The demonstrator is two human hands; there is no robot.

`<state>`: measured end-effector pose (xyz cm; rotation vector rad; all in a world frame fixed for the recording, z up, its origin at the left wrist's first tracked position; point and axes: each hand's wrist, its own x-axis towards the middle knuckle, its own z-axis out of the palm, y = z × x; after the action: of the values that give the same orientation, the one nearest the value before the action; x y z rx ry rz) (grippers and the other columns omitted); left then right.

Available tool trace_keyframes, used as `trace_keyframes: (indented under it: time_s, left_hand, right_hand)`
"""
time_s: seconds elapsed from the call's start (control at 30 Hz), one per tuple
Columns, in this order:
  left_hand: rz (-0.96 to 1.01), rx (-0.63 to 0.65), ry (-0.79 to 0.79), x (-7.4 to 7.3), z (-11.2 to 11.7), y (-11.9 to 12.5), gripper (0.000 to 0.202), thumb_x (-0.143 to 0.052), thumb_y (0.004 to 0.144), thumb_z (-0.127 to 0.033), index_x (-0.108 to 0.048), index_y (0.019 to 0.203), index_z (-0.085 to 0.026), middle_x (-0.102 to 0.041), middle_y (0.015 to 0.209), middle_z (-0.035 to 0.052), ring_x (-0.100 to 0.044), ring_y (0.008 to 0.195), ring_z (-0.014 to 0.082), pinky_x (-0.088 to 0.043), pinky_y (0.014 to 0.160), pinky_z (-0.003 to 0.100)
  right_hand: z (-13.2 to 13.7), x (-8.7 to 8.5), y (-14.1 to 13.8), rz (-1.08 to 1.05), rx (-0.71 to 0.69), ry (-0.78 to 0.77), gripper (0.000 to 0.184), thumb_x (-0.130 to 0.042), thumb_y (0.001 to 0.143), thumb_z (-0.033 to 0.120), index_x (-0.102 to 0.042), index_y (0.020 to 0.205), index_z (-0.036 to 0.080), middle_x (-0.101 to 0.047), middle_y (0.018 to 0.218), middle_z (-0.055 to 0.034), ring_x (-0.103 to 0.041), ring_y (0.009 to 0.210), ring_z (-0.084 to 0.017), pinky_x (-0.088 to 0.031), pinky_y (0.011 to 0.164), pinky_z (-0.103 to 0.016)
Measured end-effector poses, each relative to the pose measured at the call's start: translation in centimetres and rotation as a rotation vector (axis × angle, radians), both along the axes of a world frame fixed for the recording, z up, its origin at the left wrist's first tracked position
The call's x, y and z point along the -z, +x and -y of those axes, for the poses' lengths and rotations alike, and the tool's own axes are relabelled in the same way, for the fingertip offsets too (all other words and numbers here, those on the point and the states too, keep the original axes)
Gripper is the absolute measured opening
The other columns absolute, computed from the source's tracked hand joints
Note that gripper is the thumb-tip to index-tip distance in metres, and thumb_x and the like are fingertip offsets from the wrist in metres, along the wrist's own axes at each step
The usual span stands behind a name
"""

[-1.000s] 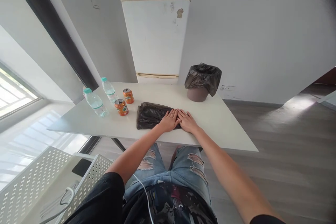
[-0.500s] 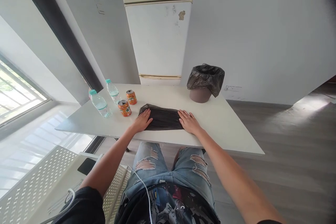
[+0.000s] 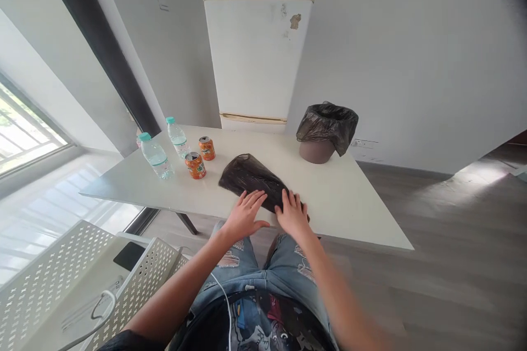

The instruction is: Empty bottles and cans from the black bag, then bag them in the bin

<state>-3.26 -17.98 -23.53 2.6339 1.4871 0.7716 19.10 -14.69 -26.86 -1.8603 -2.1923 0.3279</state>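
Observation:
A flattened dark plastic bag [image 3: 251, 180] lies at a slant on the white table [image 3: 346, 197], its near end by the front edge. My left hand [image 3: 244, 214] rests at that near end with fingers spread flat, touching the bag's edge. My right hand [image 3: 293, 211] lies open on the bag's near right corner, fingers stretched forward. Both hands sit close together at the table's front edge. Neither hand grips anything.
Two water bottles [image 3: 153, 155] and two orange cans [image 3: 195, 165] stand at the table's left. A small bin lined with a dark bag [image 3: 325, 130] stands at the back right. A white fridge [image 3: 257, 55] is behind the table. A white perforated chair [image 3: 61, 279] is at my left.
The bag has turned from lying crosswise to slanting toward me. Both hands have drawn back to the front edge and come close together, the left moving right from the bag's left end.

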Motion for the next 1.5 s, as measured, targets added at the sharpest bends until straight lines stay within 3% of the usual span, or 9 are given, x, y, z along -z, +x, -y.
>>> trace_keyframes:
  time_s: [0.2,0.33,0.47,0.6,0.77,0.97,1.13,1.3,1.5]
  left_hand:
    - [-0.035,0.113,-0.121,2.7,2.6,-0.2,0.073,-0.076,0.085,-0.012,-0.053,0.153,-0.024,-0.055,0.159,0.0115,-0.043,0.155,0.0318,-0.026,0.134,0.058]
    - [0.143,0.169,-0.128,3.1,3.2,-0.1,0.070,-0.048,0.071,0.008,-0.069,0.129,-0.026,-0.066,0.147,0.0060,-0.055,0.146,0.0236,-0.032,0.133,0.053]
    - [0.365,0.183,-0.203,2.0,3.3,0.2,0.070,-0.047,0.069,0.005,-0.068,0.127,-0.027,-0.066,0.147,0.0059,-0.061,0.138,0.0227,-0.051,0.121,0.048]
    - [0.498,0.122,-0.248,1.5,2.8,-0.6,0.062,-0.051,0.074,0.002,-0.068,0.126,-0.025,-0.073,0.132,0.0077,-0.067,0.128,0.0245,-0.056,0.112,0.045]
    - [0.720,-0.065,-0.295,1.6,1.4,-1.1,0.029,-0.058,0.085,-0.014,-0.068,0.110,-0.023,-0.078,0.106,0.0051,-0.075,0.102,0.0235,-0.059,0.095,0.038]
    - [0.793,-0.217,-0.297,1.0,-1.9,-0.4,0.018,-0.060,0.097,-0.038,-0.059,0.107,-0.023,-0.067,0.077,-0.0009,-0.069,0.071,0.0187,-0.052,0.065,0.029]
    - [0.634,-0.382,-0.161,1.4,-3.1,0.5,0.015,-0.060,0.094,-0.021,-0.057,0.108,-0.023,-0.070,0.090,0.0033,-0.069,0.082,0.0238,-0.055,0.080,0.039]
    - [0.400,-0.499,0.147,-0.1,-2.1,1.7,0.013,-0.050,0.107,-0.029,-0.059,0.110,-0.021,-0.066,0.111,0.0145,-0.062,0.108,0.0344,-0.052,0.098,0.054]
    - [0.111,-0.154,0.018,0.2,-4.9,3.4,0.047,-0.041,0.108,-0.026,-0.050,0.152,-0.011,-0.051,0.158,0.0192,-0.044,0.150,0.0359,-0.037,0.125,0.055]
  right_hand:
    - [10.0,-3.4,5.7,-0.165,-0.353,0.129,0.069,-0.047,0.107,0.037,-0.025,0.171,0.044,-0.056,0.161,-0.0025,-0.062,0.140,-0.028,-0.059,0.109,-0.048]
    - [8.2,-6.9,9.7,-0.028,-0.501,0.208,0.087,-0.048,0.095,0.012,-0.025,0.170,0.050,-0.036,0.174,0.0045,-0.038,0.160,-0.031,-0.048,0.123,-0.058]
    - [5.1,-6.0,8.6,0.051,-0.722,0.176,0.094,-0.058,0.089,0.009,-0.027,0.170,0.044,-0.027,0.178,-0.0004,-0.012,0.168,-0.035,-0.021,0.129,-0.076]
    - [4.1,-3.1,5.2,-0.266,-0.838,0.150,0.072,-0.049,0.087,0.005,-0.060,0.153,0.032,-0.064,0.153,-0.0066,-0.051,0.152,-0.028,-0.018,0.133,-0.069]
    - [2.8,-2.7,1.6,-0.861,-0.326,0.021,0.033,-0.052,0.095,0.028,-0.081,0.112,0.026,-0.082,0.110,-0.0063,-0.077,0.104,-0.027,-0.061,0.102,-0.048]
    - [-1.9,-4.5,-0.3,-0.810,0.053,-0.005,0.034,-0.060,0.089,0.048,-0.076,0.083,0.019,-0.078,0.081,-0.0052,-0.073,0.085,-0.030,-0.060,0.077,-0.038]
    - [-4.8,-4.6,-0.5,-0.552,0.160,-0.025,0.035,-0.062,0.089,0.042,-0.073,0.112,0.019,-0.077,0.117,-0.0163,-0.072,0.112,-0.035,-0.058,0.096,-0.044]
    - [-3.3,-4.2,-0.2,-0.477,0.140,0.147,0.057,-0.063,0.091,0.040,-0.053,0.141,0.016,-0.068,0.130,-0.0204,-0.065,0.123,-0.036,-0.055,0.106,-0.051]
    - [-3.9,-5.4,-0.8,-0.166,-0.352,0.349,0.055,-0.026,0.107,0.026,-0.053,0.155,0.020,-0.041,0.170,-0.0105,-0.032,0.160,-0.028,-0.029,0.133,-0.048]
